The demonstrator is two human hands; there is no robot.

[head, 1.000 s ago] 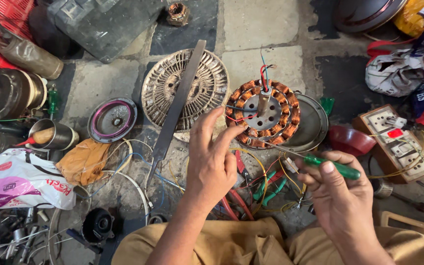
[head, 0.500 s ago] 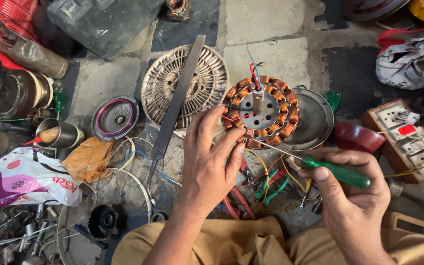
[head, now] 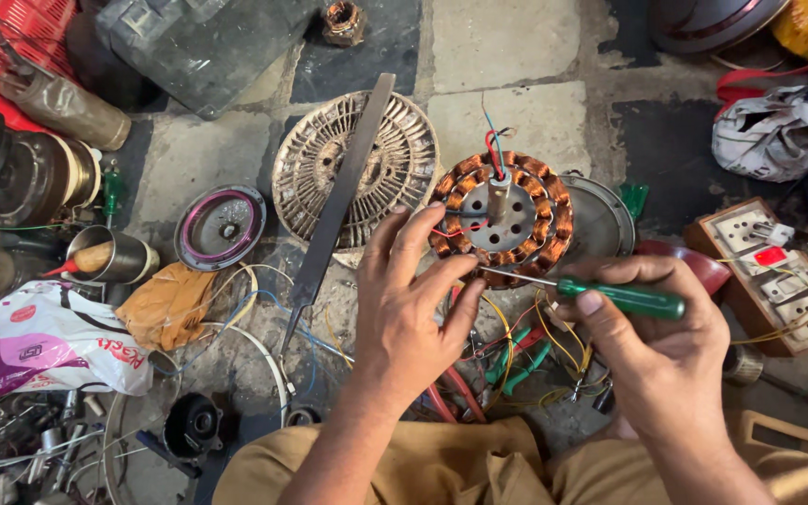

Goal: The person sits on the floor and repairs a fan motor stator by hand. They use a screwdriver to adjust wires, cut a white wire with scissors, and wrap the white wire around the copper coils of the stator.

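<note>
A round stator (head: pixel 503 217) with copper-coloured coils and a grey metal centre lies on the stone floor in the head view, with red and blue wires rising from its middle. My left hand (head: pixel 411 309) rests at its near left edge, fingertips touching the coils and a red wire. My right hand (head: pixel 649 346) grips a green-handled screwdriver (head: pixel 610 296), whose thin shaft points left to the stator's near rim. Coloured wires and green-handled pliers (head: pixel 516 367) lie between my hands.
A ribbed metal fan cover (head: pixel 329 164) with a long flat metal bar (head: pixel 340 206) across it lies left of the stator. A wooden switch board (head: pixel 771 271) sits right. A metal cup (head: pixel 109 254), purple-rimmed disc (head: pixel 223 226), plastic bag (head: pixel 49 341) and scattered parts crowd the left.
My right hand has brought the screwdriver tip up to the stator's near rim. My left hand has stayed on the coils, fingers shifting slightly. The camera view has drifted.
</note>
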